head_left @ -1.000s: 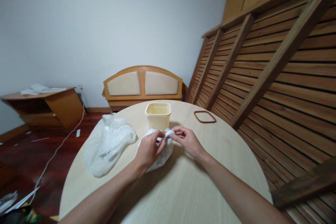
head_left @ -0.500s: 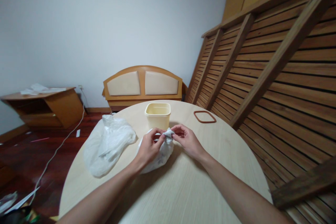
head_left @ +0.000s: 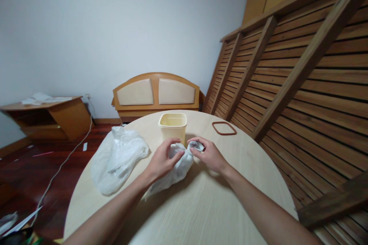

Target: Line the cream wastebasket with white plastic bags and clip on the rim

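Bag (head_left: pixel 179 168) between both hands, container (head_left: pixel 173 128) just behind.

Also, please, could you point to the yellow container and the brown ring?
Yellow container (head_left: pixel 172 132): head view, on its front wall.
Brown ring (head_left: pixel 227 134): head view, on its near edge.

Hands (head_left: pixel 186 155) on gathered white bag (head_left: pixel 176 172), cream tub (head_left: pixel 173 126) behind, brown frame (head_left: pixel 224 128), round table (head_left: pixel 230 199)
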`<state>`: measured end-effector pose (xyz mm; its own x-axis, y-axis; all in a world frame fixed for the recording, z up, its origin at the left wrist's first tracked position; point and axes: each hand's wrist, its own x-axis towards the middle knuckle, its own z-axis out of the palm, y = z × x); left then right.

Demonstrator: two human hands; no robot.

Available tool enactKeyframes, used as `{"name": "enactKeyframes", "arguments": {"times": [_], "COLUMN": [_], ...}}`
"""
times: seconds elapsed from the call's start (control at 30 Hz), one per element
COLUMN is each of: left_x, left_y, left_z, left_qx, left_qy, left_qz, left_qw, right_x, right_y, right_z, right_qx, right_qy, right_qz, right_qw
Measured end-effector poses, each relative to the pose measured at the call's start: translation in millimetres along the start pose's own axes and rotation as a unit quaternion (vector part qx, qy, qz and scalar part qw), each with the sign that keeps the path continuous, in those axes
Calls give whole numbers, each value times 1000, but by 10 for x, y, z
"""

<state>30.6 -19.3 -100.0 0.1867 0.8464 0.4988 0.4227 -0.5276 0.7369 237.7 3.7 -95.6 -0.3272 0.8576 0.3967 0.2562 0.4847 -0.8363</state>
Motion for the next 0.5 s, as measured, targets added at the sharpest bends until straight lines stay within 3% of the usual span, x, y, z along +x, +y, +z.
{"name": "enactKeyframes", "arguments": {"times": [0.17, 0.3, 0.4, 0.5], "left_x": [-51, -113, -145, -151], "left_y": [-36, -72, -128, -189], "left_z": [-29, 2, 28, 56], "left_qx": [108, 127, 116, 104], "left_qy": [-102, -162, -171, -161], "left_qz": [12, 12, 16, 22], "left_qw": [989, 978, 978, 981], "right_x": [59, 56, 29, -22], "right_y": [107, 174, 120, 37], "right_z": [-264, -397, -435, -377], "right_qx": [-98, -200, -254, -263], "right_qy": [43, -9, -42, -123], "right_qz": [-43, -87, -116, -147], "right_qw": [993, 976, 959, 945]}}
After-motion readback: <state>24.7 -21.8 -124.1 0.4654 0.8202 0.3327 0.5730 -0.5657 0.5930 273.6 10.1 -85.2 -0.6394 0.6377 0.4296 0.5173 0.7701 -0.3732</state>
